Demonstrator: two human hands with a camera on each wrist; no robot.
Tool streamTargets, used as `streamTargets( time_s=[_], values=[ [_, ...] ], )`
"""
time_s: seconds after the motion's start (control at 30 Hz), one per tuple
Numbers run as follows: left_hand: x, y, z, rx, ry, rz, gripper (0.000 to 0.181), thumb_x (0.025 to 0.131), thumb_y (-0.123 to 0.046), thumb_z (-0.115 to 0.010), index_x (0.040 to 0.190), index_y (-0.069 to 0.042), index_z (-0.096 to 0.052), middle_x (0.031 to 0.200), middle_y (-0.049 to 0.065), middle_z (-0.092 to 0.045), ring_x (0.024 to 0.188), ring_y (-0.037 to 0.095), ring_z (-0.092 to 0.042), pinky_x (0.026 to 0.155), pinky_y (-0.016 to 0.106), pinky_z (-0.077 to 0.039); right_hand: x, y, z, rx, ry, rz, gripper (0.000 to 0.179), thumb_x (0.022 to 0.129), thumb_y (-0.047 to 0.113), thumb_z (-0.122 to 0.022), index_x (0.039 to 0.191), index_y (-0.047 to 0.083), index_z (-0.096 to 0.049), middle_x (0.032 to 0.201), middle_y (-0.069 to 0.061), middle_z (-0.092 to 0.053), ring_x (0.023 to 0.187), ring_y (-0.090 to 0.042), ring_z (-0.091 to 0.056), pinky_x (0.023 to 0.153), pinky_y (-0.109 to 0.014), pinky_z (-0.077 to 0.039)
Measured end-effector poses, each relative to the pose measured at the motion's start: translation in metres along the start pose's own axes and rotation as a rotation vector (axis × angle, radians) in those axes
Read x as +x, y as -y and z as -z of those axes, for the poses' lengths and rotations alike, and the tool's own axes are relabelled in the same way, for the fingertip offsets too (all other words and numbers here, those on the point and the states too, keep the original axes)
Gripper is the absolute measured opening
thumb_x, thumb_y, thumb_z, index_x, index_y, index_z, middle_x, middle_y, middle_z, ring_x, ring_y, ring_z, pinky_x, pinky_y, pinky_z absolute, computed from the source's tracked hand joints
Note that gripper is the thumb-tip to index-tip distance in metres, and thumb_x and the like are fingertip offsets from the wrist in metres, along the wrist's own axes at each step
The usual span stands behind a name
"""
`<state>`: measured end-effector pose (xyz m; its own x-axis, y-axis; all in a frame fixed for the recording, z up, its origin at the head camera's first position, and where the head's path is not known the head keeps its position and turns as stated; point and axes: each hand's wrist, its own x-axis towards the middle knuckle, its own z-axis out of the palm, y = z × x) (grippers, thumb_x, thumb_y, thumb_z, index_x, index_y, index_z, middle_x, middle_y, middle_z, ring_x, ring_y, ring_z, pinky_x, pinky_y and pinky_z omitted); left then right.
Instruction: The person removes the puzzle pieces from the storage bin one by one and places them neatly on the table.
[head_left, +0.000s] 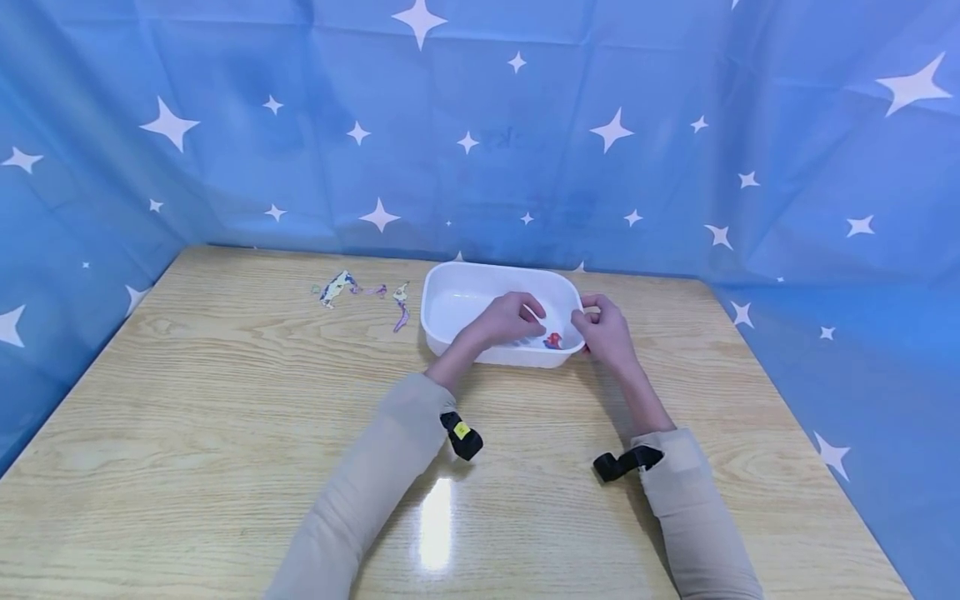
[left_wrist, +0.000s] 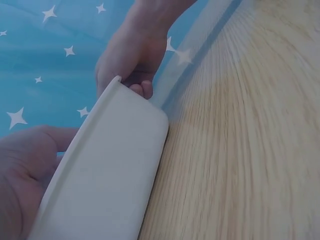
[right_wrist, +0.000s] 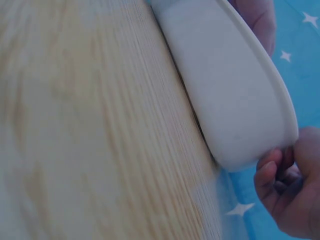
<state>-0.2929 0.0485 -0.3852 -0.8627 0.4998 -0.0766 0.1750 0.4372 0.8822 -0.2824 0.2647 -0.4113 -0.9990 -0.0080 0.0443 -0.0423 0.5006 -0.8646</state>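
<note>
One small red-and-blue piece [head_left: 553,341], too small for us to tell its make or its long axis, lies inside the white, rounded rectangular plastic basin [head_left: 461,304], near its right-hand end on the side closest to us. We judge that the coming move turns on how this piece sits between our two hands: just right of and slightly nearer than the left fingertips, with the basin's wall between it and the right hand. The basin's long axis runs left to right across the pale wood-grain worktop [head_left: 225,433], so its short right end faces the right hand.

Our left hand [head_left: 510,321] is the nearer one. It reaches over the near wall into the basin, fingers loosely bent, a gap between thumb and forefinger, and we see nothing held in it. Our right hand [head_left: 609,333] is at the right end, fingers curled and pinching the rim; a speck of red shows below it outside the basin, and we cannot tell what that is. Both forearms slant inward from our side of the worktop. Well left of both hands, small scattered yellow, blue and purple pieces [head_left: 335,288] lie beside the basin.
</note>
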Motion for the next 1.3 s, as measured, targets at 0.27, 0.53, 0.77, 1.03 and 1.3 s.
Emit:
streamTargets(
  time_s=[0.27,0.53,0.77,1.03,1.3],
  values=[
    [0.009,-0.006,-0.007,-0.063,0.085,0.103,0.044,0.094,-0.014,-0.071,0.132,0.003,-0.057,0.101,0.011,-0.064,0.088,0.024,-0.06,0.077,0.029,-0.049,-0.002,0.002,0.002,-0.003,-0.009,-0.004,0.035,0.1,0.015,-0.056,0.128,-0.005,-0.05,0.081,-0.026,-0.06,0.047,-0.014,-0.052,0.045,-0.026,-0.047],
    [0.018,-0.009,-0.015,-0.051,0.129,0.119,0.029,0.092,-0.012,-0.072,0.115,0.006,-0.066,0.085,0.011,-0.066,0.069,0.015,-0.058,0.065,0.022,-0.048,-0.002,0.002,0.002,0.008,-0.007,0.004,0.035,0.098,0.014,-0.056,0.127,-0.005,-0.05,0.075,-0.021,-0.059,0.046,-0.014,-0.052,0.044,-0.026,-0.046],
    [0.02,-0.008,-0.016,0.02,0.205,0.073,0.029,0.093,-0.017,-0.072,0.112,0.005,-0.071,0.08,0.001,-0.057,0.069,0.013,-0.049,0.064,0.021,-0.04,0.0,0.001,0.001,0.013,-0.011,0.026,0.035,0.097,0.014,-0.055,0.126,-0.005,-0.052,0.069,-0.016,-0.058,0.045,-0.016,-0.053,0.043,-0.026,-0.047],
    [0.023,-0.007,-0.015,0.105,0.359,-0.026,0.027,0.101,-0.014,-0.06,0.119,0.001,-0.073,0.11,0.009,-0.072,0.088,0.011,-0.054,0.076,0.016,-0.041,0.0,0.002,0.001,0.018,-0.013,0.024,0.035,0.096,0.014,-0.055,0.125,-0.005,-0.052,0.068,-0.013,-0.059,0.045,-0.017,-0.053,0.043,-0.027,-0.047],
    [0.023,-0.005,-0.014,0.109,0.38,-0.039,0.028,0.103,-0.012,-0.056,0.124,-0.001,-0.07,0.123,0.009,-0.069,0.099,0.01,-0.055,0.083,0.015,-0.041,0.0,0.001,0.0,0.021,-0.013,0.017,0.035,0.095,0.013,-0.055,0.125,-0.005,-0.052,0.065,-0.009,-0.057,0.045,-0.015,-0.053,0.043,-0.026,-0.046]
  ],
)
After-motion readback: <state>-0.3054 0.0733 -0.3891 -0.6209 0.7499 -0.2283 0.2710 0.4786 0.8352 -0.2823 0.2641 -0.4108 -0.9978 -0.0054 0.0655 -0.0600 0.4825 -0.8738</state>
